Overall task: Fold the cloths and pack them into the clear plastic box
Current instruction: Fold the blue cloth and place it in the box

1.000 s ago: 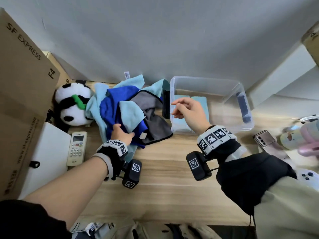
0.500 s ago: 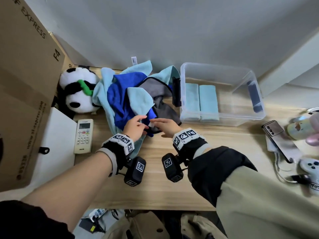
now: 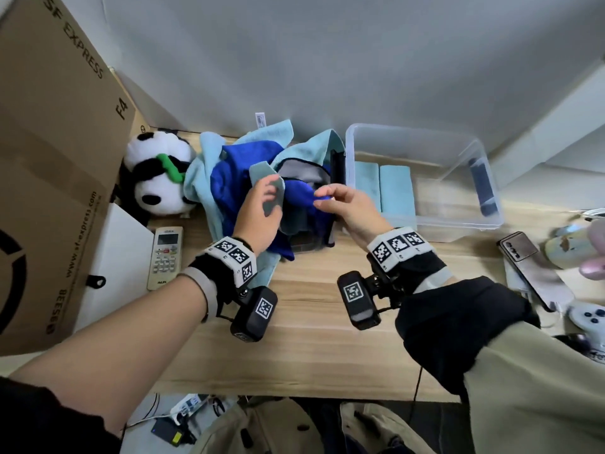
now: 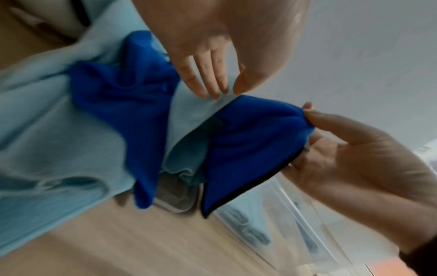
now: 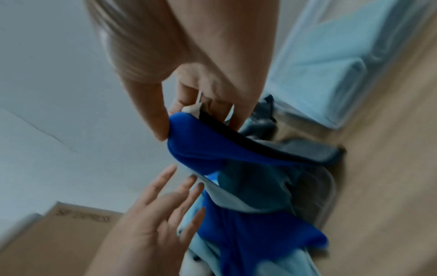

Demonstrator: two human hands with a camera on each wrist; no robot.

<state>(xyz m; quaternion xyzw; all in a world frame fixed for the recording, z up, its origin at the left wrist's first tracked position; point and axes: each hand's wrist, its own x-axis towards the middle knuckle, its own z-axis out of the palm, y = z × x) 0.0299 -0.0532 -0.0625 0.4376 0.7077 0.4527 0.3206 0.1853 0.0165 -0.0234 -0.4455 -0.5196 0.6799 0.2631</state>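
Note:
A pile of loose cloths lies at the back of the wooden table: a light blue cloth (image 3: 203,178), a royal blue cloth (image 3: 229,178) and a grey cloth (image 3: 301,168). My right hand (image 3: 322,194) pinches a black-edged corner of the royal blue cloth (image 5: 203,142) between thumb and fingers and holds it raised. My left hand (image 3: 271,194) is open, its straight fingers (image 4: 205,84) touching a light blue flap (image 4: 196,110) beside that corner. The clear plastic box (image 3: 458,221) stands to the right of the pile, with two folded light blue cloths (image 3: 393,188) inside.
A panda plush (image 3: 157,178) and a remote control (image 3: 165,253) lie left of the pile, beside a large cardboard box (image 3: 49,158). A dark upright object (image 3: 337,168) stands against the box's left wall. A phone (image 3: 520,250) and a game controller (image 3: 586,316) lie at right.
My right hand came from the plastic box to the pile, took the royal blue corner and lifted it. My left hand rose from the pile's near edge to the light blue flap.

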